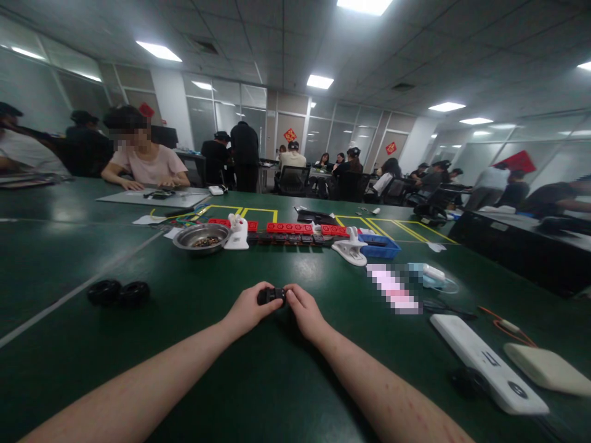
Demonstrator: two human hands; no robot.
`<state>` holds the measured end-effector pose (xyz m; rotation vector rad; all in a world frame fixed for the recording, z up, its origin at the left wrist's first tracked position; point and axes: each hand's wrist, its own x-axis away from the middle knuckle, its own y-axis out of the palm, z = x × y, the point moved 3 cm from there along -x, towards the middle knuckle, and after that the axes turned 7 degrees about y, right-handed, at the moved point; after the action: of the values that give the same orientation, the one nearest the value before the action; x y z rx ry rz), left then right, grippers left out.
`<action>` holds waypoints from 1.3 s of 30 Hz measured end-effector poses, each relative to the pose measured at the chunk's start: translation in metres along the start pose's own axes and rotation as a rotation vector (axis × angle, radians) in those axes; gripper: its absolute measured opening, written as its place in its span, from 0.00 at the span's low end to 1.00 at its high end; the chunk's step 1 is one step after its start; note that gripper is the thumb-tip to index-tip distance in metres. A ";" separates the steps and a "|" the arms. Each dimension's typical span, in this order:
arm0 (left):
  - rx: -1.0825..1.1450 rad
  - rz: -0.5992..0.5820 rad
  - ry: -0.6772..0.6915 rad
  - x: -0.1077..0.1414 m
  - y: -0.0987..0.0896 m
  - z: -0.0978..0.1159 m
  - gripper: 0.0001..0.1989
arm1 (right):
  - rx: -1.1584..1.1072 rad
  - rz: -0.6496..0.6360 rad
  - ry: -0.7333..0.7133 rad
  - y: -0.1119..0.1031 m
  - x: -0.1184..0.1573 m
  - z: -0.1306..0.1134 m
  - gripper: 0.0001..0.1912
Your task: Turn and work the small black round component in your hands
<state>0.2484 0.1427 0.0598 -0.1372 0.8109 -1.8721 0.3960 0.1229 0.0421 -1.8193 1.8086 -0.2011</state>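
Green desk (198, 381) spreads across the foreground and carries everything noted below. Far side, left: a co-worker in a pink top (152, 165), both forearms down over a grey mat (124, 195).

Own arms: bare, entering from the lower left and lower right corners, reaching forward and slanting inward until they nearly meet mid-desk. Wrists close to straight.

Right side: white bar (489, 363), lying at a slant. Ahead of the hands: red row (289, 227), running crosswise, dark pieces along its near edge. Metal bowl (202, 239) at its left end, small bits inside.

Left hand (247, 311): thumb along the near side of the black part, fingers curled round behind, pinching it. Right hand (305, 309): thumb and fingers drawn together at the part's right end, pinching there. Whether the hands touch the desk, cannot tell.

Blue tray (381, 247) right of the red row; one white clip (351, 247) beside it, another next to the bowl. Two black rolls (104, 292) side by side, well left of the hands.

Smallest: black part (271, 296), between both hands, its detail mostly hidden by fingers
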 end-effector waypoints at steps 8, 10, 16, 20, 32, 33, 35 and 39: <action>-0.046 -0.089 0.070 0.005 0.006 0.004 0.18 | 0.278 -0.004 -0.007 0.000 -0.002 -0.001 0.27; -0.048 -0.089 0.075 0.006 0.006 0.003 0.18 | 0.278 -0.014 -0.008 0.001 0.000 -0.003 0.25; 0.012 -0.051 0.031 0.002 0.004 -0.001 0.19 | 0.078 0.034 0.000 0.001 0.001 -0.006 0.09; 0.095 -0.055 0.023 -0.002 0.004 -0.004 0.19 | -0.063 0.006 -0.031 0.001 0.000 -0.006 0.11; 0.052 0.025 0.060 0.008 -0.003 0.014 0.17 | 0.291 0.092 0.000 -0.002 0.004 -0.007 0.23; 0.051 0.032 0.075 0.009 -0.004 0.015 0.17 | 0.333 0.081 -0.022 -0.002 0.004 -0.008 0.24; 0.046 0.033 0.090 0.011 -0.005 0.016 0.17 | 0.330 0.065 -0.062 -0.002 0.005 -0.010 0.24; 0.106 0.043 0.099 0.009 -0.002 0.008 0.19 | 0.197 0.019 -0.100 -0.002 0.009 -0.011 0.15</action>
<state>0.2465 0.1316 0.0643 0.0391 0.7737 -1.8888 0.3930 0.1111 0.0502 -1.6454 1.6739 -0.2662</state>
